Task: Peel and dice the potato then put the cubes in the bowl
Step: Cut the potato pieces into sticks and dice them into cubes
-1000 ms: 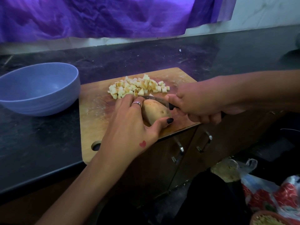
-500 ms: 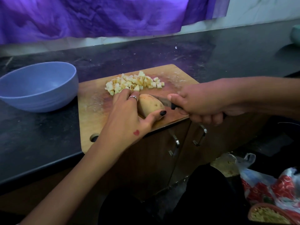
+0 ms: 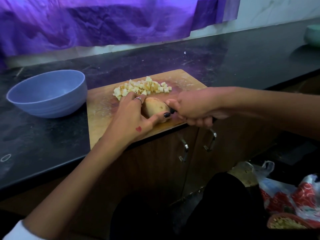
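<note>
A brown potato [image 3: 154, 107] lies on the wooden cutting board [image 3: 100, 108]. My left hand [image 3: 133, 116] grips it, thumb along its near side and fingers over the far side. My right hand [image 3: 194, 107] holds a black knife handle [image 3: 172, 111] right at the potato's right end; the blade is hidden behind the potato and my hands. A heap of pale potato cubes [image 3: 142, 87] sits on the board just beyond my left fingers. The blue bowl [image 3: 48, 93] stands left of the board with nothing visible inside.
The board overhangs the front edge of the black counter [image 3: 43, 141]. Cabinet doors with metal handles [image 3: 185, 150] are below. Plastic bags [image 3: 285, 193] and a basket lie on the floor at the lower right. A pale green object [image 3: 312, 34] sits at the far right.
The knife blade, visible beside the potato before, is now hidden behind it as my right hand closed in on the potato's right end. My left hand keeps its grip.
</note>
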### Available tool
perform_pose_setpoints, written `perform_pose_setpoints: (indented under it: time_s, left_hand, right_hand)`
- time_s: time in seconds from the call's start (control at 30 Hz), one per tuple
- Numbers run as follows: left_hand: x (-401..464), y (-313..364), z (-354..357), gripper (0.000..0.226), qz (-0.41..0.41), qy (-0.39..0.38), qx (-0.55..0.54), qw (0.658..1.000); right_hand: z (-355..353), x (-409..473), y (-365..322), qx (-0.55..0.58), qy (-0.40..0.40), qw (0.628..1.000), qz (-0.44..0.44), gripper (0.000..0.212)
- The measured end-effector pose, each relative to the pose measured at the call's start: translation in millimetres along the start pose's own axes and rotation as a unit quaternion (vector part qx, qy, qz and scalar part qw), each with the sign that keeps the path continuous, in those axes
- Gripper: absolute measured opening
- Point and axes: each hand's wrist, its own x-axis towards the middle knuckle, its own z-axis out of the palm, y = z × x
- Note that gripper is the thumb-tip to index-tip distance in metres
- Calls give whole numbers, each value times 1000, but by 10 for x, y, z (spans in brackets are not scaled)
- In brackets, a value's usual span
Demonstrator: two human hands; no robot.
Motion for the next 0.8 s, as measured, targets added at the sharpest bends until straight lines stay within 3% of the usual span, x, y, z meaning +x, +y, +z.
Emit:
perform_pose_setpoints:
  time_s: [0.2, 0.3, 0.43, 0.53, 0.8]
  left_hand:
    - [-15, 7, 22, 83, 9, 1, 2, 1000]
    - [-14, -2, 12, 79, 15, 3, 14, 1000]
    - [-14, 14, 37, 80, -8, 5, 15, 1000]
    - [-13, 5, 41, 82, -16, 7, 13, 1000]
    - [-46, 12, -20, 91, -31, -3, -20, 999]
  right_hand:
    - [30, -171, 176, -24, 10, 1000, 10, 40]
    - [111, -33, 61, -84, 57, 995, -12, 25]
    - [188, 6, 92, -63, 104, 993, -2, 57]
    - [189, -213, 270, -114, 75, 991, 8, 29]
    - [174, 39, 265, -134, 147, 980, -30, 31]
